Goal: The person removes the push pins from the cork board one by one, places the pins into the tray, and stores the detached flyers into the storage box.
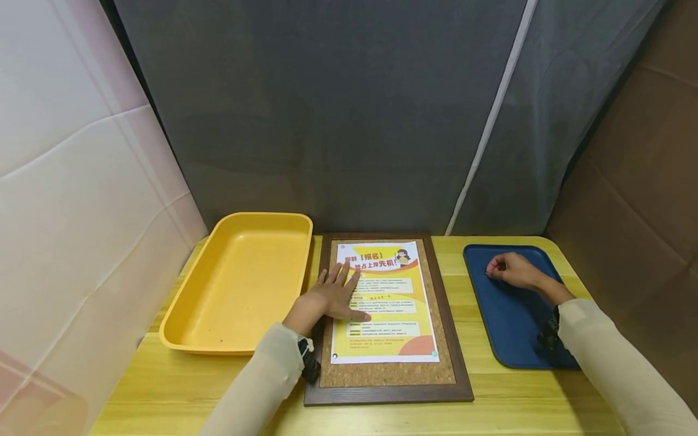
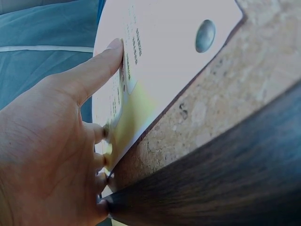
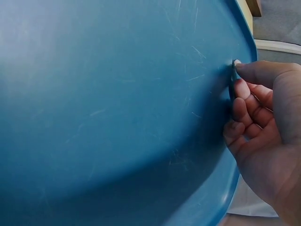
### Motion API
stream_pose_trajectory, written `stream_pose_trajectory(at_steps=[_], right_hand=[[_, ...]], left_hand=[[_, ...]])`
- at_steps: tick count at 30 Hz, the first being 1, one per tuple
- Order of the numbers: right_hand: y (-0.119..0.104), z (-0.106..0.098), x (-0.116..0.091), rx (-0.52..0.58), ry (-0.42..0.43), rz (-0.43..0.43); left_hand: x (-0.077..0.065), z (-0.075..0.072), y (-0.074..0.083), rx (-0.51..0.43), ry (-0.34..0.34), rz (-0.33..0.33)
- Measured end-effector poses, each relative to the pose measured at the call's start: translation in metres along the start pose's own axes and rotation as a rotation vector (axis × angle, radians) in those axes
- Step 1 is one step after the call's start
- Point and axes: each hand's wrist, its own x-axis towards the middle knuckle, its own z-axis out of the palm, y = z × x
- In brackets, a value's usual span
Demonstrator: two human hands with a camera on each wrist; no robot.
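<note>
My left hand lies with spread fingers on a yellow and white printed poster, on a cork board with a dark wooden frame. A silvery thumbtack sits in the poster's lower left corner, and a pale teal thumbtack in the lower right. Over the far left part of a blue tray, my right hand pinches a small thumbtack between thumb and index finger. The fingertips hide much of that tack. Its other fingers are curled in.
A large yellow tray stands left of the board, close beside its frame. All of these rest on a light wooden table. Behind hangs a dark grey curtain, with a pale panel at left and a brown one at right.
</note>
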Motion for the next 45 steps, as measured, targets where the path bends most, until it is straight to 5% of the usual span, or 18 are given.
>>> stream_pose_trajectory(at_steps=[5, 30, 45], right_hand=[[-0.004, 0.0, 0.0, 0.003, 0.044, -0.025], [-0.078, 0.01, 0.032, -0.033, 0.118, -0.174], [-0.121, 0.028, 0.061, -0.011, 0.104, -0.31]], left_hand=[[-0.013, -0.009, 0.007, 0.018, 0.01, -0.002], [-0.013, -0.009, 0.006, 0.0, 0.011, 0.007], [0.005, 0.007, -0.003, -0.022, 0.012, -0.004]])
